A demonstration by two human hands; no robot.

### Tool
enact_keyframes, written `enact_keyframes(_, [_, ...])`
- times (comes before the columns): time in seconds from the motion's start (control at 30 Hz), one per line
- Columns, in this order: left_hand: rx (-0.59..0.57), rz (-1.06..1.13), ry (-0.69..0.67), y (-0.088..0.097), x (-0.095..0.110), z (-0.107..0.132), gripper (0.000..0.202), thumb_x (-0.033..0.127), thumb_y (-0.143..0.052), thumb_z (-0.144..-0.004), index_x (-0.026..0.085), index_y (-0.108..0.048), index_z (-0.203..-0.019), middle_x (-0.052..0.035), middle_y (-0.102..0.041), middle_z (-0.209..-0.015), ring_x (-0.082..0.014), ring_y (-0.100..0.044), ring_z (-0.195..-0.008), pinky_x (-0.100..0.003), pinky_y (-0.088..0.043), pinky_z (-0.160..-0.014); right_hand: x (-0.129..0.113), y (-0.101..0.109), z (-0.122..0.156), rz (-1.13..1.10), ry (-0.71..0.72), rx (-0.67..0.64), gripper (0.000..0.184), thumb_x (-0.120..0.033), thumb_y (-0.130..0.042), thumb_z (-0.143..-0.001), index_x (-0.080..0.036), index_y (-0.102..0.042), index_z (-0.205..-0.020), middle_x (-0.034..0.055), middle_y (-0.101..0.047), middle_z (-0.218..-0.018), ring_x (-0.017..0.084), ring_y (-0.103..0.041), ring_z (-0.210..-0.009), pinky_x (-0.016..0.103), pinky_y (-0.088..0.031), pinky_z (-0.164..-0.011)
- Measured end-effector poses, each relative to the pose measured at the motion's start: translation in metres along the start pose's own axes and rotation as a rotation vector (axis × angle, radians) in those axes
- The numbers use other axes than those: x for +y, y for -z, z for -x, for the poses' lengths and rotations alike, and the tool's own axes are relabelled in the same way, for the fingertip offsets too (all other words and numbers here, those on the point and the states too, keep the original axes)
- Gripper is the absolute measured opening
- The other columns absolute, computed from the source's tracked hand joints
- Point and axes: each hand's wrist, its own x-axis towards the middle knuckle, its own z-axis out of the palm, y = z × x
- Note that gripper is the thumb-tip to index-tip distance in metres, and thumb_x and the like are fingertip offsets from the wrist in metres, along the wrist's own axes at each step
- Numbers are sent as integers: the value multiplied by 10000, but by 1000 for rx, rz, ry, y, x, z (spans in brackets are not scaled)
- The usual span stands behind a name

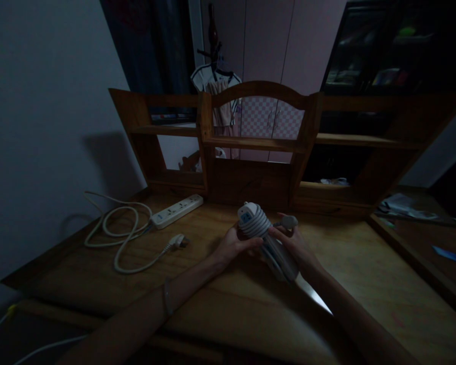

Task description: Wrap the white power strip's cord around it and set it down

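Between my hands is a power strip [285,261], tilted, with its pale cord [259,223] wound in several turns around its far end. My left hand [233,246] is closed on the strip's left side, the thumb pressed against the coils. My right hand [292,246] grips it from the right, thumb and fingers at the lower edge of the coils. The cord's plug [289,221] sticks out just beyond my right fingers. Further left on the desk lies a second white power strip [178,210], its cord loosely looped and its plug [179,241] lying free.
The wooden desk [213,314] carries a shelf hutch [251,182] along its back edge. A wall [61,101] bounds the left side. On the right, past a raised wooden edge, lies a blue packet [449,254]. A loose white cable [53,345] hangs at the front left.
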Motion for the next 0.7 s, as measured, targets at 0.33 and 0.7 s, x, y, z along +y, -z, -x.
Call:
enact_keyframes(0.33, [5,15,-20,0,-2,-1,578,256,-827,-679,129,-587,-1190,-169,-605,-1264,-314,-573,-1149,-438,-423,-1011,1,2,-2,-314,-162,-78,629,-500,-721,-767,-271,-459,-1292,61,-657,-1143,271,-593,-1139,364,-549,-847])
enact_keyframes(0.7, [55,104,-11,2,-12,-4,531,247,-818,-692,155,-602,-1168,-126,-641,-1218,-282,-593,-1125,-418,-428,-1002,8,-3,1,-350,-336,-297,461,-527,-668,-811,-180,-597,-1107,87,-694,-1010,227,-680,-804,316,-557,-681])
